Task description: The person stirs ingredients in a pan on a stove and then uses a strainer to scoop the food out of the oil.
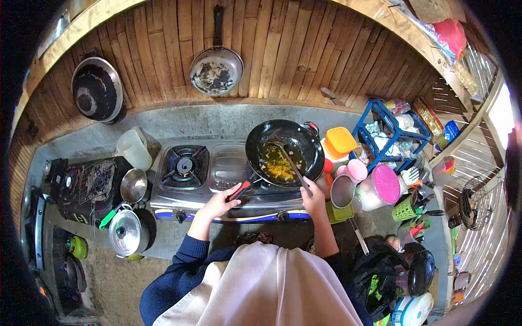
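Note:
A black wok (307, 149) sits on the right burner of a steel gas stove (228, 168). Yellow-orange bits of food (280, 163) lie in oil at its bottom. My left hand (220, 204) is closed around the wok's red and black handle (239, 191), at the stove's front. My right hand (314, 196) grips a long dark spatula (296, 171), whose head reaches down among the food. The left burner (185, 165) has no pan on it.
A lidded pot (125, 232), a small steel pot (134, 186) and a grill (92, 179) stand left of the stove. On the right are an orange container (341, 140), a strainer (342, 191), a pink lid (385, 180) and a blue rack (389, 130). Pans hang on the wall.

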Demonstrator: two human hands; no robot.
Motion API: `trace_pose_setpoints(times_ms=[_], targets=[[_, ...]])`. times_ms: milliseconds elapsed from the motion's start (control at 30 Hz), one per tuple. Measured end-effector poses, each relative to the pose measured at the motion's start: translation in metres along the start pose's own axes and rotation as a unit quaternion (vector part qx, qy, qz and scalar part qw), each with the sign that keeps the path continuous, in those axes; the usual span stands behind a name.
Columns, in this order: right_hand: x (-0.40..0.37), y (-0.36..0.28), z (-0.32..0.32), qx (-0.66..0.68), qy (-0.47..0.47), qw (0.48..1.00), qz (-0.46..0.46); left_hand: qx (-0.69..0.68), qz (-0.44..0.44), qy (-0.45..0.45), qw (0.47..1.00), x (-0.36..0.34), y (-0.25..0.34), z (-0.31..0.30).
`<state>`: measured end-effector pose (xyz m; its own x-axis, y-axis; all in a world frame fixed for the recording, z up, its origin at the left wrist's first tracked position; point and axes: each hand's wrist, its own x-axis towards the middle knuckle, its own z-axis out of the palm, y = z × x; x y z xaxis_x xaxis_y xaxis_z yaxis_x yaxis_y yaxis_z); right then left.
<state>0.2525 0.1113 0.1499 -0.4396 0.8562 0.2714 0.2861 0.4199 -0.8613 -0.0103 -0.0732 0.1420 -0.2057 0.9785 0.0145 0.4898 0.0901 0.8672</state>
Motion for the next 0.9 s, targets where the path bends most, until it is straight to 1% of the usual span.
trace_pose_setpoints(times_ms=[33,133,200,267,333,467,533,600,667,733,800,833,867,900], targets=[[0.002,0.000,0.000,-0.001,0.000,0.999,-0.034,0.001,0.001,0.000,1.000,0.000,0.001,0.000],[0.004,0.001,0.001,-0.029,0.002,0.998,-0.051,-0.005,-0.003,-0.002,1.000,0.000,0.002,0.000],[0.002,-0.002,-0.003,-0.042,0.000,0.998,-0.049,-0.010,-0.020,-0.015,1.000,0.001,0.001,0.000],[-0.003,-0.006,-0.011,-0.054,-0.002,0.997,-0.046,-0.008,-0.016,-0.012,1.000,0.000,0.001,0.001],[-0.012,-0.024,-0.024,-0.067,-0.018,0.997,-0.033,-0.006,-0.011,-0.011,1.000,0.000,0.004,0.001],[-0.024,-0.033,-0.047,-0.110,-0.014,0.993,-0.046,-0.008,-0.022,-0.004,1.000,0.000,0.007,0.001],[-0.030,-0.049,-0.063,-0.152,-0.056,0.986,0.044,-0.013,-0.025,0.001,1.000,0.002,0.002,0.004],[-0.036,-0.055,-0.078,-0.163,-0.065,0.984,0.043,-0.005,-0.020,0.028,0.999,0.003,-0.003,0.006],[-0.041,-0.060,-0.093,-0.173,-0.074,0.981,0.042,0.000,-0.031,0.027,0.999,0.002,0.002,0.005],[-0.048,-0.063,-0.106,-0.141,-0.071,0.986,0.045,0.004,-0.042,0.025,0.999,0.001,0.006,0.005],[-0.051,-0.062,-0.117,-0.122,-0.074,0.989,0.045,0.005,-0.030,0.041,0.999,0.000,0.009,0.006],[-0.054,-0.071,-0.123,-0.157,-0.075,0.984,0.033,0.006,-0.031,0.041,0.999,-0.001,0.016,0.004],[-0.056,-0.079,-0.128,-0.192,-0.075,0.978,0.021,-0.004,-0.056,0.029,0.998,-0.002,0.024,0.001],[-0.057,-0.085,-0.131,-0.191,-0.075,0.979,0.021,-0.014,-0.081,0.016,0.996,-0.002,0.030,-0.001]])
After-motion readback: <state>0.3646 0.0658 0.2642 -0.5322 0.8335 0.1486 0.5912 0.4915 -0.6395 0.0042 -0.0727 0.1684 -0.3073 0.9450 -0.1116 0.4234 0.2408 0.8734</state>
